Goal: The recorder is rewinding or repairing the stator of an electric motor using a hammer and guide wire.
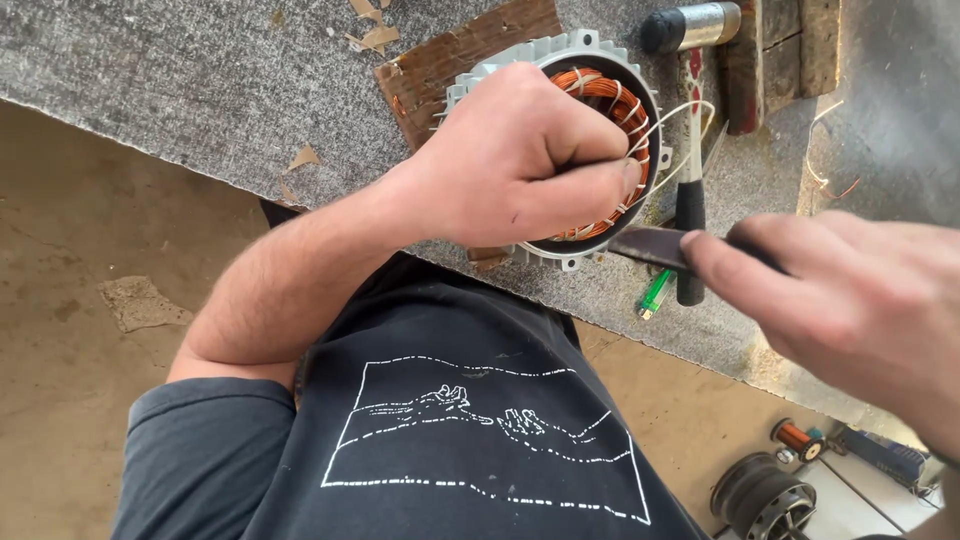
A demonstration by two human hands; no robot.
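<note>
now, left hand (520, 160): we clench it on the copper windings (612, 100) in the grey stator housing (590, 50)
right hand (850, 300): we grip a dark flat tool (645, 245)
nearby: hammer (690, 120)

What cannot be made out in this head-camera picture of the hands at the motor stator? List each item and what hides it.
- Stator, head view: the near windings are covered by the left hand.
- Dark flat tool: its handle end is hidden inside the right hand, which is blurred.
- Hammer: part of the head lies behind a wooden block.
- Copper wire spool: too small for detail.
</note>
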